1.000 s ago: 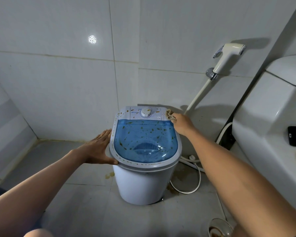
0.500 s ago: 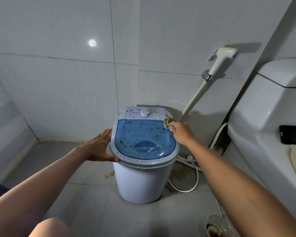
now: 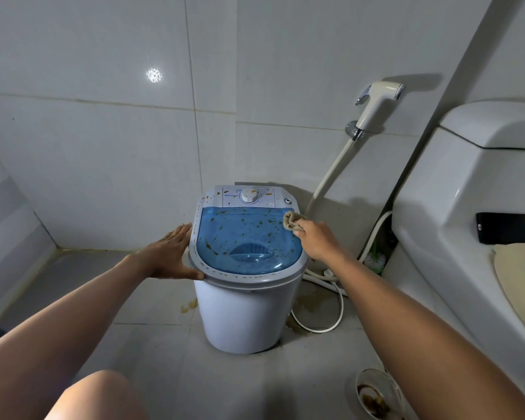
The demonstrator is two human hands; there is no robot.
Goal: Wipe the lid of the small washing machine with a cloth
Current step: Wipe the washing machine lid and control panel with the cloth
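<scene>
Between the two hands stands a small white washing machine (image 3: 243, 313) on a tiled floor, its clear blue lid (image 3: 246, 241) speckled with brown and green spots. At its left rim, the left hand (image 3: 169, 256) lies flat with fingers spread, thumb touching the front edge. At the lid's right back corner, the right hand (image 3: 315, 239) is closed around a bunched tan cloth (image 3: 292, 221), which touches the lid. Beyond the right hand, a white hose (image 3: 331, 177) runs up the wall.

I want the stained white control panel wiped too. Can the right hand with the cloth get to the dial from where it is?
Probably yes. The right hand holds the cloth at the blue lid's far right corner, and nothing stands between it and the dial.
</scene>
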